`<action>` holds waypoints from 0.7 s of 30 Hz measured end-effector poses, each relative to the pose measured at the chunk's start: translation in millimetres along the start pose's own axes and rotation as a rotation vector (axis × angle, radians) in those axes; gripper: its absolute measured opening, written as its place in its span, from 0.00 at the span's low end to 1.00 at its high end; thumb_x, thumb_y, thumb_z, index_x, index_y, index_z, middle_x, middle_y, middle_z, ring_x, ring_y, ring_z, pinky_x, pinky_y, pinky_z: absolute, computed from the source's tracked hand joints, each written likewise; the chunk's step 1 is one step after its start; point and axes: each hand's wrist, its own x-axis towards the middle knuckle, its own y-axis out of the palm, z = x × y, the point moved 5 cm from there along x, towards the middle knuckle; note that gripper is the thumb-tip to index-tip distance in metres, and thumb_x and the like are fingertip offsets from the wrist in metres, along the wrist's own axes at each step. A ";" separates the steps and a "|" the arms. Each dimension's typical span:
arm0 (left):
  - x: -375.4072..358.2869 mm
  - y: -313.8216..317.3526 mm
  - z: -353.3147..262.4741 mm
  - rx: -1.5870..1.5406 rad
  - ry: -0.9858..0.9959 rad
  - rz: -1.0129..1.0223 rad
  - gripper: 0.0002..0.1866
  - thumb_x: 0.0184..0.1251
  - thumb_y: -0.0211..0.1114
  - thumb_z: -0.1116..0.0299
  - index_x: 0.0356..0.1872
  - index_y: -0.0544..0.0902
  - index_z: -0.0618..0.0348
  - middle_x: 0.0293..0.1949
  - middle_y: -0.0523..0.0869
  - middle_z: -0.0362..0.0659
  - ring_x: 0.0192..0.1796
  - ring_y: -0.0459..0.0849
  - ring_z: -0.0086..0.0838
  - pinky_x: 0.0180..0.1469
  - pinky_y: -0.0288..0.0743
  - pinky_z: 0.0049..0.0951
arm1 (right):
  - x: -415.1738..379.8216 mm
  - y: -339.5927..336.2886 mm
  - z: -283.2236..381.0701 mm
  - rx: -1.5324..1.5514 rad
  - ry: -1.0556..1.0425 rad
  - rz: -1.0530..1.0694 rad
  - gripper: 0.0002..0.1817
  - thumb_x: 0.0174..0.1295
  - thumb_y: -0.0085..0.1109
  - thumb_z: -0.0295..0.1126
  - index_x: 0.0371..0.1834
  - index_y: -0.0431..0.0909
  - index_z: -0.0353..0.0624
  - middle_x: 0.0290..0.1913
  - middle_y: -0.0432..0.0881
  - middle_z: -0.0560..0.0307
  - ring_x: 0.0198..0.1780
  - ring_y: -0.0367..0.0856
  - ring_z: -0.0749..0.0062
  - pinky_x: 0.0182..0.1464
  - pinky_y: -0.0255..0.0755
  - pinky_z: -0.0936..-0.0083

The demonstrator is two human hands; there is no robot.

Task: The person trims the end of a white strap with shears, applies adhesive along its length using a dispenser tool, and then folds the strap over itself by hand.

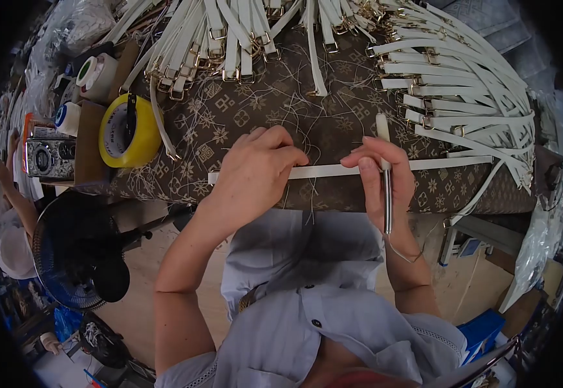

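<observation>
A narrow white strap point(333, 171) lies across the near side of the patterned cloth. Over its left part is my left hand point(250, 169), fingers bent and closed on the strap; the fingertips are partly hidden. My right hand point(388, 178) is closed around a slim tool with a whitish end point(383, 128) pointing away from me and a metal shaft point(387, 204) toward me. A thin curved wire or thread hangs from the shaft's near end. The right fingertips hover at the strap. Loose thread ends point(310, 132) lie between my hands.
White straps with gold buckles point(229, 45) are heaped at the back, and more point(449, 97) fan out at right. At left stand a yellow tape roll point(112, 132), a cardboard box point(92, 145) and thread spools point(97, 76). A black fan point(74, 249) stands lower left, near another person's arm point(19, 197).
</observation>
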 end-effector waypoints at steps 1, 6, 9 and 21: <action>1.1 0.5 0.1 0.002 0.015 -0.031 0.07 0.57 0.64 0.78 0.36 0.85 0.57 0.34 0.79 0.43 0.38 0.80 0.38 0.42 0.74 0.34 | 1.2 -0.7 -0.1 0.000 -0.003 -0.002 0.13 0.68 0.53 0.26 0.55 0.71 0.40 0.36 0.85 0.56 0.36 0.77 0.77 0.45 0.68 0.78; -20.5 -6.2 -5.1 -0.011 -0.026 -0.297 0.08 0.55 0.68 0.76 0.37 0.85 0.56 0.33 0.79 0.41 0.35 0.78 0.35 0.37 0.71 0.31 | 6.1 -7.8 -1.9 0.107 0.123 0.028 0.25 0.74 0.43 0.42 0.66 0.63 0.35 0.36 0.83 0.53 0.42 0.78 0.74 0.52 0.70 0.73; -35.9 0.5 1.5 -0.217 -0.082 -0.384 0.08 0.53 0.70 0.74 0.36 0.86 0.55 0.31 0.80 0.40 0.32 0.77 0.33 0.36 0.68 0.31 | 7.9 -8.8 -0.5 0.029 0.031 0.067 0.29 0.74 0.43 0.47 0.68 0.62 0.35 0.36 0.83 0.53 0.40 0.77 0.75 0.52 0.68 0.72; -29.8 9.5 2.6 -0.964 -0.045 -0.273 0.11 0.70 0.60 0.65 0.41 0.84 0.64 0.35 0.83 0.41 0.37 0.80 0.26 0.41 0.73 0.27 | 20.7 56.7 37.0 -0.279 -0.593 0.317 0.30 0.58 0.59 0.52 0.63 0.71 0.56 0.60 0.74 0.49 0.60 0.70 0.47 0.65 0.57 0.47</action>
